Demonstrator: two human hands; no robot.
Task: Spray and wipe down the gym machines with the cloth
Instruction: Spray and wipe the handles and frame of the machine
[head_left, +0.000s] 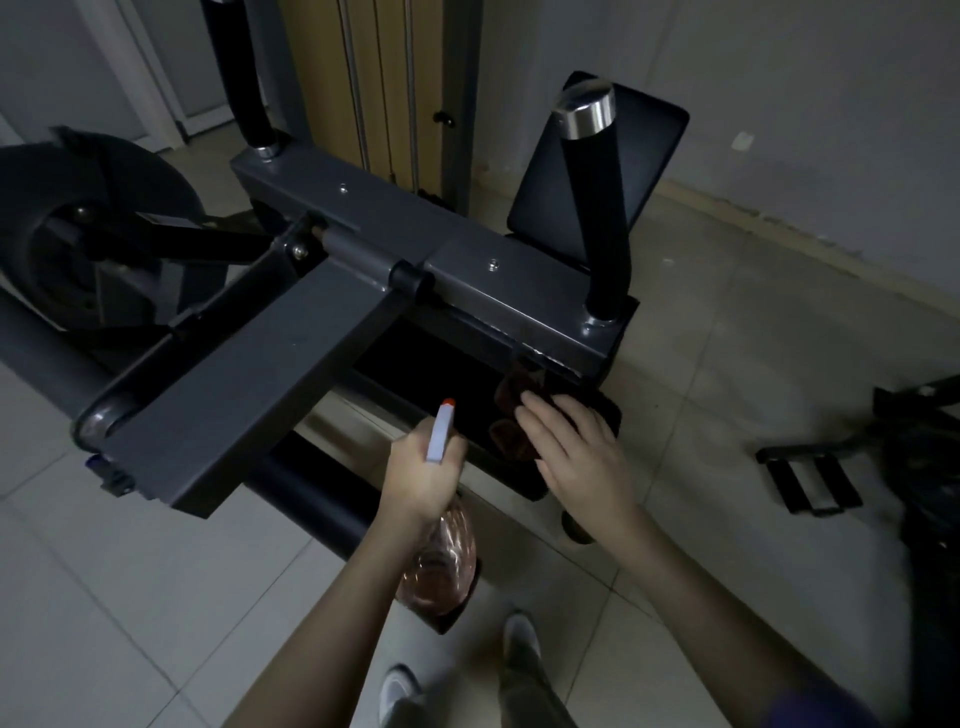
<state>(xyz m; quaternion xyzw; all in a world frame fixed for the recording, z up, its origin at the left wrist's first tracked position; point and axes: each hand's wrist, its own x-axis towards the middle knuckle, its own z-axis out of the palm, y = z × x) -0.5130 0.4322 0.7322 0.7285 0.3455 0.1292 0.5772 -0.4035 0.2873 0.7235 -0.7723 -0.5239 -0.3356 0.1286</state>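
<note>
A grey steel gym machine frame (322, 291) fills the middle of the view, with a black padded seat (431, 379) under its cross beam. My left hand (421, 478) grips the neck of a clear spray bottle (441, 561); its white nozzle with an orange tip (442, 428) points toward the seat. My right hand (576, 452) lies with straight fingers on a dark brown cloth (511, 410), pressing it onto the right end of the seat. Much of the cloth is hidden under that hand.
A black upright handle with a chrome cap (592, 197) rises at the right of the beam, before a black back pad (644, 156). A round grey cover (93, 228) sits left. Black straps (810, 478) lie on the tiled floor at right. My shoes (457, 670) are below.
</note>
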